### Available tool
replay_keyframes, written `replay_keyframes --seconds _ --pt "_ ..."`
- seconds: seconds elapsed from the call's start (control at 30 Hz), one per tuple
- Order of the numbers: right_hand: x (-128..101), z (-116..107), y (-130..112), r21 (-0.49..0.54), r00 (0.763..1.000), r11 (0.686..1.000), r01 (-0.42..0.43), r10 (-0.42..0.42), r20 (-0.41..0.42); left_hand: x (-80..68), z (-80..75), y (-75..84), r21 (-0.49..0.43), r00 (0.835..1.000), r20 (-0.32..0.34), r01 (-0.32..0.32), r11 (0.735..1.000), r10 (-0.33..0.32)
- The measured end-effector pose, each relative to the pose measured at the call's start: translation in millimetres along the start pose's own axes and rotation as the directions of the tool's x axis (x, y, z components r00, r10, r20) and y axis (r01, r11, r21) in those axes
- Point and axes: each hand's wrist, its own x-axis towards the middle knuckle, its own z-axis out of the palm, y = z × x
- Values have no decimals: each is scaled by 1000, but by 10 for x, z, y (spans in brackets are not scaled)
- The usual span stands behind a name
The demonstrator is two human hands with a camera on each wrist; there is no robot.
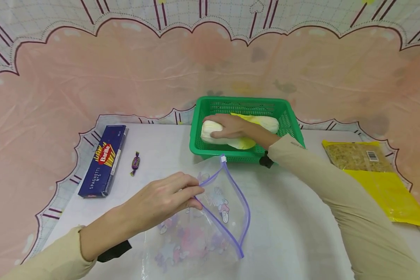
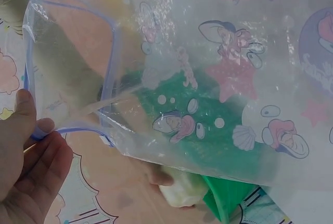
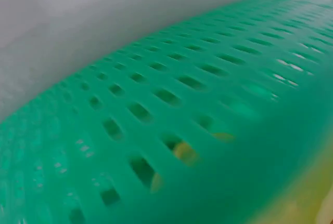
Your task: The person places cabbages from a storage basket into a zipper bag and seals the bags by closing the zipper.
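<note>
Two likely weighty cabbages [image 1: 210,131] (surface's [image 1: 283,233] far edge) suit base holds: right fingers [image 1: 219,119] grip one, left fingers [image 1: 190,191] pinch the bag [image 1: 196,243].

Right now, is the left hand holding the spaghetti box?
No, the left hand pinches the bag; the box lies apart.

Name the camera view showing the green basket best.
The head view: nearly all the green basket shows, with pale vegetables and the right hand inside. The left wrist view catches part, mostly through the clear bag; the right wrist view gives a blurred close-up of its perforated side.
</note>
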Motion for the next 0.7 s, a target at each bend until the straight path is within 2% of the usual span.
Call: replay_keyframes --seconds 0.2,0.27,0.37,0.47,0.6,0.7 --pt "-240 -295 -182 16 989 1000 4 -1 -151 -4 15 -10 2 1000 -8 -1 1000 1" --pt "-414 -407 -317 31 981 999 16 -10 -195 -6 17 -14 5 1000 -10 -3 1000 3" --pt "-740 -515 -546 59 971 995 86 -71 -229 -10 21 -20 14 1000 -12 -6 1000 7" --pt "-1089 -505 -775 3 968 987 162 -158 -193 -11 22 -28 23 1000 -13 -8 1000 8" --pt "-1447 -354 -958 -83 965 966 244 -250 -83 -11 29 -44 19 1000 -13 -4 1000 4" --pt "-1608 -213 -993 -72 959 957 280 -282 -13 -11 35 -55 18 1000 -14 -6 1000 6"
